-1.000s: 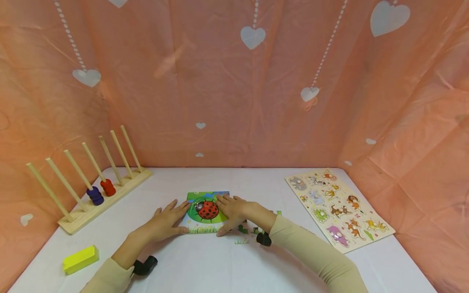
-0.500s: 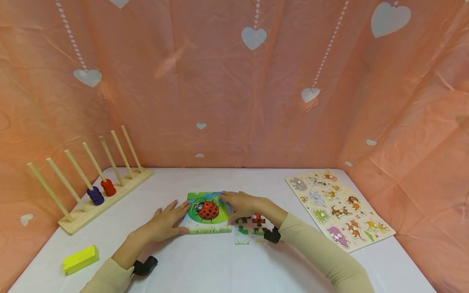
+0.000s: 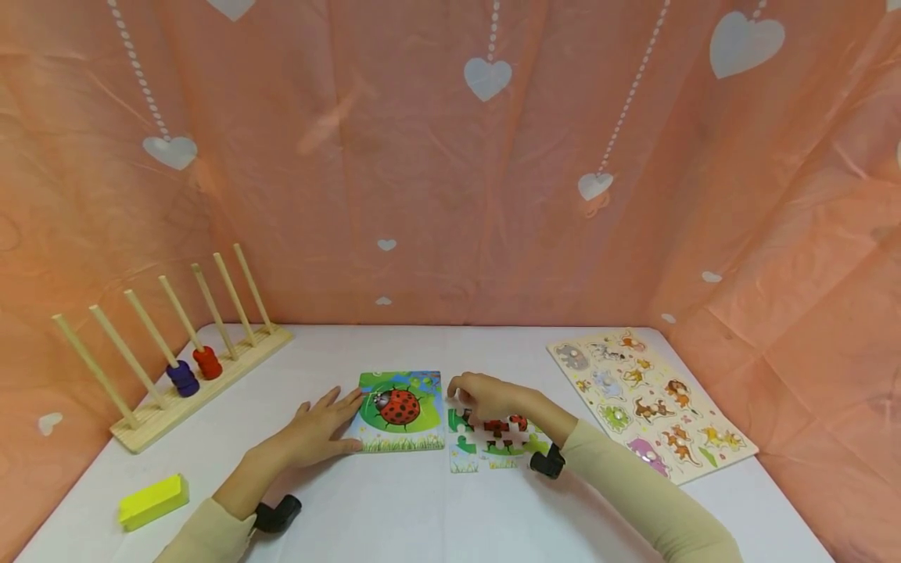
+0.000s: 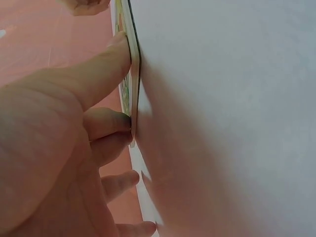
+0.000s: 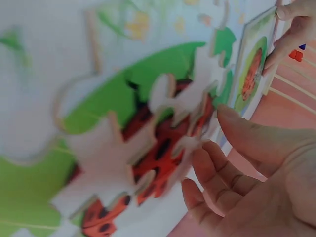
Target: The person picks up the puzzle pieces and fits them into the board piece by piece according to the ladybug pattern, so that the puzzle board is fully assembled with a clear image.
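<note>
Thumb and fingers of your right hand [image 3: 486, 395] stand apart, close to the puzzle pieces [image 3: 497, 427] on the white tabletop [image 3: 366, 512]; these seem light and stiff, best pinched by their cut edges. Beside them, your left hand's [image 3: 318, 432] spread fingers touch the ladybug board [image 3: 400, 410].

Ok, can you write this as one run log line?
left hand: touching edge of ladybug board | right hand: at puzzle pieces, grip unclear | puzzle pieces: gaps showing | peg stand: far left

Plain beige sleeves [image 3: 637, 493] and blocky black wrist cameras [image 3: 278, 514] are worn.
</note>
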Demonstrator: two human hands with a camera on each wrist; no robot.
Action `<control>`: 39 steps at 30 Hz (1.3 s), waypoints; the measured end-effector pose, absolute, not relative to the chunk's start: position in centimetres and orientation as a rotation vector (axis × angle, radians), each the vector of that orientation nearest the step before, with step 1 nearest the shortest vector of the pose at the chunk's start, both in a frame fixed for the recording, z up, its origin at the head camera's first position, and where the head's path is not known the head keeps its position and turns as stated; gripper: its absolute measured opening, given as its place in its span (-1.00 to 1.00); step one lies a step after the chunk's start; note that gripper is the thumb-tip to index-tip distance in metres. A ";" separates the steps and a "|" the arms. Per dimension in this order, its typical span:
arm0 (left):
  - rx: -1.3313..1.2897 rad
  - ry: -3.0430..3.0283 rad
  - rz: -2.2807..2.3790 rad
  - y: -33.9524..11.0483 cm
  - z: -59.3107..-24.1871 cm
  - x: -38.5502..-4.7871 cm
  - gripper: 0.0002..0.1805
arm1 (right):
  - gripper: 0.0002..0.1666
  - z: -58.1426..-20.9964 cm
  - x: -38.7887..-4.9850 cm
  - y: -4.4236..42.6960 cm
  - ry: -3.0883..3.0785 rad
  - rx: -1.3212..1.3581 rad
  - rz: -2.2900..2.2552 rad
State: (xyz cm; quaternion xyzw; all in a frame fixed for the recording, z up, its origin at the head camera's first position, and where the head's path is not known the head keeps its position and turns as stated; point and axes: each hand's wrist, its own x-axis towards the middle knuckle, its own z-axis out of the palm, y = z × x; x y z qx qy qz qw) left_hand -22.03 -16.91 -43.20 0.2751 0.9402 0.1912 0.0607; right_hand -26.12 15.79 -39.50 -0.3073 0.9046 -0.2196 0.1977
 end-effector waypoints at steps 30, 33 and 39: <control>0.965 2.888 0.716 -17.7 -44.1 -22.8 -0.09 | -0.65 -40.8 -25.6 16.9 2.619 -0.925 -0.658; 0.983 2.884 0.726 -17.9 -44.2 -22.8 -0.12 | -0.66 -40.9 -25.6 17.2 2.607 -0.943 -0.668; 0.989 2.876 0.750 -18.1 -44.4 -22.6 -0.19 | -0.63 -41.0 -25.8 17.2 2.570 -0.941 -0.714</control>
